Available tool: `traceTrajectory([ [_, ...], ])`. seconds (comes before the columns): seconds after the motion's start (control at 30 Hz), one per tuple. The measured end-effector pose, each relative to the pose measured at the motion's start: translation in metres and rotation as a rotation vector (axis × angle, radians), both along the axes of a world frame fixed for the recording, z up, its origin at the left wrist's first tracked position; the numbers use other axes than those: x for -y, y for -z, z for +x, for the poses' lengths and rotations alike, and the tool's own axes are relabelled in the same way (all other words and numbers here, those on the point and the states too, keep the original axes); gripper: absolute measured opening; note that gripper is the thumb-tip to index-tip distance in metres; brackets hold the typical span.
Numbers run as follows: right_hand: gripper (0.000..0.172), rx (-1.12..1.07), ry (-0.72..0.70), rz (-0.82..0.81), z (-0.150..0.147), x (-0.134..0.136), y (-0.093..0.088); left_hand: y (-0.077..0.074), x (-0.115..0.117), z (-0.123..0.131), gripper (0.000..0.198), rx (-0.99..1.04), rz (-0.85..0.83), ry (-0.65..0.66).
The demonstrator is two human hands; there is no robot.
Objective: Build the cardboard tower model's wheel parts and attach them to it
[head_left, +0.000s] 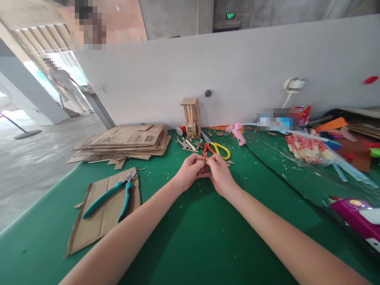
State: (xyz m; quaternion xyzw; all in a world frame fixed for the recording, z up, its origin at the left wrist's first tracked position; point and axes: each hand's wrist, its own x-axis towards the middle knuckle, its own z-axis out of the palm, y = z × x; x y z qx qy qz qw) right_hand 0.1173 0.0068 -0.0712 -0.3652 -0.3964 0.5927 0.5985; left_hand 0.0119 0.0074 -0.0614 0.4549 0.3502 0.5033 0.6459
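Note:
My left hand [190, 171] and my right hand [219, 173] meet above the green table, fingertips pinched together. Something tiny seems to sit between them, too small to make out. Just beyond the fingers lie scissors [221, 149] with yellow and red-orange handles, their lower part hidden by my hands. A small cardboard structure [190, 116] stands upright behind, with a red spool [181, 130] beside it. Thin stick pieces [190, 145] are scattered in front of it. A pink glue gun [238, 133] rests to the right of the scissors.
Teal-handled pliers [127, 198] lie on a cardboard sheet [103, 221] at left. Stacked cardboard [124, 140] sits behind them. A black cord [276, 172] crosses the right side towards a magenta device [352, 215]. Packaged sticks [307, 148] lie further right. A grey partition [166, 75] borders the back.

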Motion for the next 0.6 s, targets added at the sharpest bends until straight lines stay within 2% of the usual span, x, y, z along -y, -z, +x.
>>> traceTrajectory([
  [0.2,0.012,0.037,-0.038,-0.014,0.001,-0.004,0.001,0.000,-0.002,-0.002,0.019,0.034,-0.028,-0.020],
  [0.4,0.014,0.122,-0.052,0.049,0.000,-0.004,0.004,-0.002,0.000,-0.004,0.016,0.078,-0.055,-0.054],
  [0.6,0.015,0.334,-0.014,0.161,0.000,-0.005,0.013,-0.016,-0.004,-0.014,0.026,0.078,-0.039,-0.056],
])
